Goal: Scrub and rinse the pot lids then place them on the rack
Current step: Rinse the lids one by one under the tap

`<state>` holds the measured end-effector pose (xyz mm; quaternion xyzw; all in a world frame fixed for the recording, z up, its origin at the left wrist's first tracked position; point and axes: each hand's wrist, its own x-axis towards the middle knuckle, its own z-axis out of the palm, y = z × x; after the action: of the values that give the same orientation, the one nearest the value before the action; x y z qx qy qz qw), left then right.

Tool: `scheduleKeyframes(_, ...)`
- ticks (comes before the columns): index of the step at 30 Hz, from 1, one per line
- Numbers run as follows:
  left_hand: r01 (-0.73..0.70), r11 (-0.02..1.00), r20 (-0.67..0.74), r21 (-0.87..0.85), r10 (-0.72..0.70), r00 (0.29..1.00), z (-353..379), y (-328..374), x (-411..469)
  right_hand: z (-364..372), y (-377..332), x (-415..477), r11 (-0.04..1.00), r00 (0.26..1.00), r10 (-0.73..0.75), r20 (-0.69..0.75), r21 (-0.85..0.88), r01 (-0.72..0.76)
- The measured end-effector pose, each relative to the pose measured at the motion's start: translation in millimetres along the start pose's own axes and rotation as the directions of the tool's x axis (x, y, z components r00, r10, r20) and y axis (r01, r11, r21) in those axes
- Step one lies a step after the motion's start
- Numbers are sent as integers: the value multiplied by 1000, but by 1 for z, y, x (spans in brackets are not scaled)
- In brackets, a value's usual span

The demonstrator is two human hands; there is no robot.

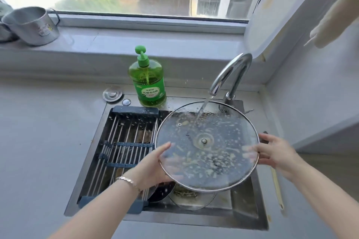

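Lid: we hold the round, soiled glass pot lid under the curved steel tap for rinsing.
Fingers: left hand and right hand clasp opposite rims.

Rack spans the left half of the sink; lid to its right, under the faucet; bottle behind; apparently a second lid beneath.

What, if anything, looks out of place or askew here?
Only the metal pot on the windowsill, far left: it looks tilted rather than upright. The glass lid is smeared with residue under the faucet stream, expected mid-rinse.
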<state>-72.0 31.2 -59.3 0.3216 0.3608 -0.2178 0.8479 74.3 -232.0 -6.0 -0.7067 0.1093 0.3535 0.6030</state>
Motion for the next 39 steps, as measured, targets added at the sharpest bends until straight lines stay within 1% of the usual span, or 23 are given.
scheduleKeyframes(3, -66, 977, 144, -203, 96, 985, -7, 6, -8, 19, 12, 8, 998, 1000, -10, 15, -67, 11)
scheduleKeyframes(4, -90, 973, 149, -214, 123, 981, -10, 6, -9, 26, 18, 15, 980, 998, -59, -21, -192, 54)
scheduleKeyframes(5, -112, 972, 147, -206, 143, 979, -12, 7, -10, 34, 23, 21, 910, 989, -139, -59, -401, 104)
scheduleKeyframes(6, -134, 973, 137, -186, 160, 978, -13, 7, -10, 41, 28, 30, 744, 974, -214, -78, -659, 110)
scheduleKeyframes(7, -154, 975, 123, -160, 175, 977, -12, 8, -11, 49, 34, 37, 488, 959, -275, -74, -870, 73)
scheduleKeyframes(8, -173, 976, 112, -133, 188, 976, -11, 9, -12, 60, 36, 43, 268, 949, -310, -48, -963, 39)
scheduleKeyframes(9, -187, 977, 109, -104, 198, 974, -10, 10, -13, 72, 38, 50, 148, 948, -318, 0, -988, 49)
scheduleKeyframes(10, -197, 977, 115, -77, 205, 972, -8, 12, -14, 88, 36, 55, 115, 947, -316, 55, -989, 96)
scheduleKeyframes(12, -208, 978, 141, -25, 210, 967, -5, 15, -16, 117, 35, 65, 139, 935, -308, 173, -965, 224)
scheduleKeyframes(14, -217, 976, 172, 3, 213, 962, -4, 19, -17, 142, 33, 69, 146, 885, -362, 294, -919, 365)
scheduleKeyframes(17, -231, 972, 196, 34, 220, 956, -10, 24, -18, 158, 36, 50, 81, 752, -355, 555, -784, 616)
scheduleKeyframes(19, -224, 974, 193, 45, 211, 958, -14, 25, -21, 147, 44, 44, -13, 691, -289, 662, -725, 689)
scheduleKeyframes(21, -209, 977, 179, 29, 201, 963, -16, 24, -24, 129, 48, 52, -58, 725, -282, 628, -766, 640)
scheduleKeyframes(23, -200, 980, 175, 25, 192, 966, -14, 21, -26, 120, 45, 61, -8, 808, -300, 507, -848, 529)
scheduleKeyframes(24, -198, 980, 171, 24, 192, 966, -13, 20, -25, 123, 43, 61, 20, 825, -302, 478, -862, 506)
scheduleKeyframes(26, -205, 978, 163, 27, 198, 967, -11, 21, -22, 135, 43, 55, 44, 785, -304, 540, -815, 577)
scheduleKeyframes(28, -201, 979, 167, 31, 193, 967, -11, 24, -21, 141, 47, 47, 17, 702, -276, 657, -727, 687)
scheduleKeyframes(29, -193, 981, 171, 32, 185, 968, -12, 24, -21, 140, 49, 46, 2, 686, -269, 676, -712, 702)
scheduleKeyframes(31, -173, 984, 182, 36, 164, 970, -12, 24, -23, 137, 47, 51, -11, 737, -300, 606, -775, 632)
scheduleKeyframes(33, -158, 986, 190, 57, 144, 971, -10, 21, -24, 145, 41, 56, 30, 789, -333, 516, -831, 556)
scheduleKeyframes(35, -157, 984, 210, 87, 136, 968, -6, 18, -24, 164, 34, 56, 57, 751, -362, 552, -791, 609)
scheduleKeyframes(37, -159, 981, 228, 108, 131, 965, -4, 17, -25, 178, 27, 59, 23, 687, -382, 618, -737, 676)
scheduleKeyframes(39, -156, 983, 223, 95, 132, 966, -5, 18, -26, 177, 22, 68, 13, 693, -412, 592, -756, 654)
